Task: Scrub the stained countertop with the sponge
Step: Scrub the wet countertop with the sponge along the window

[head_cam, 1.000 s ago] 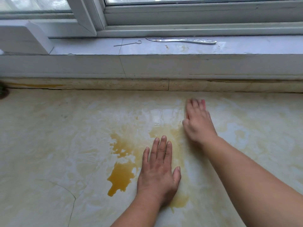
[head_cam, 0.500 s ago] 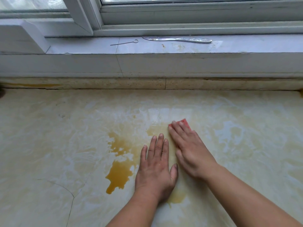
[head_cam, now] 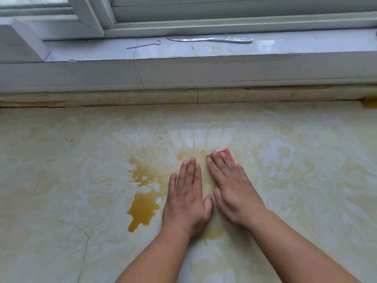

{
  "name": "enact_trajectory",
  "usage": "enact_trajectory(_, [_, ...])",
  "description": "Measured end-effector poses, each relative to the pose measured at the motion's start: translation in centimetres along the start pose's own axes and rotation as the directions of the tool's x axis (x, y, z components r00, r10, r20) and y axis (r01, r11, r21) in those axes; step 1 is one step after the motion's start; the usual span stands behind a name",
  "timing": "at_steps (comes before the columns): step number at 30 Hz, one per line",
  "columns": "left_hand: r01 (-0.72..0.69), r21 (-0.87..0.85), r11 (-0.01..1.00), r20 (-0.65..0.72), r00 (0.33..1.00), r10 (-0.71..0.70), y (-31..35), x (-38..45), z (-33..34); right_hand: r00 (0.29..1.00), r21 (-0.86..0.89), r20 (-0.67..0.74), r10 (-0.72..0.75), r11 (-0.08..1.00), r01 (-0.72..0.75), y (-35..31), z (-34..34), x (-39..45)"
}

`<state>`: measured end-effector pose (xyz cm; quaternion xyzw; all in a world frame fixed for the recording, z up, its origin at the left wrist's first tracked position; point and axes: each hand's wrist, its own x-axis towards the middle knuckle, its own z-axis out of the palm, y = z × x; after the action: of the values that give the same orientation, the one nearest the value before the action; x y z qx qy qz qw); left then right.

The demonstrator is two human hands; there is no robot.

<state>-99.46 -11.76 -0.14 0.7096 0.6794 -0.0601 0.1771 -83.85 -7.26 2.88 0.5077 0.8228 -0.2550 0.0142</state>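
Head view of a cream, marble-patterned countertop [head_cam: 61,180] below a white window sill [head_cam: 285,48]. The right hand [head_cam: 234,186] lies flat, fingers straight and close together, pressing a red sponge [head_cam: 227,152] against the countertop; only the far corner and right edge of the sponge show beyond the fingertips, the rest being covered by the hand. No finger curls around the sponge. The left hand [head_cam: 187,197] rests palm-down just beside the right, fingers extended and together, thumb nearly touching the right thumb; it holds nothing. An amber liquid stain [head_cam: 142,209] pools directly left of the left hand, thickest at its near end and thinning into pale yellow smears that spread toward the sponge and beneath both hands. A thin crack [head_cam: 85,242] runs through the countertop at lower left. On the sill, well apart from the hands, lie a metal knife [head_cam: 210,39] with an embossed handle and, to its left, a thin wire pin [head_cam: 142,45] with a looped end. A yellow object [head_cam: 370,104], partly cut off, sits at the right edge.
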Motion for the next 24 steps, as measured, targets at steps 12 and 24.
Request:
enact_trajectory(12, [0.025,0.022,0.999,-0.002,1.000,-0.025,0.2,0.0,0.0,0.991,0.016,-0.065,0.117,0.993,-0.116,1.9,3.2,-11.0])
enact_trajectory(24, [0.030,0.014,0.999,0.005,1.000,-0.030,0.1,-0.2,-0.2,0.989,-0.018,-0.075,0.131,0.991,-0.132,2.6,3.4,-14.2])
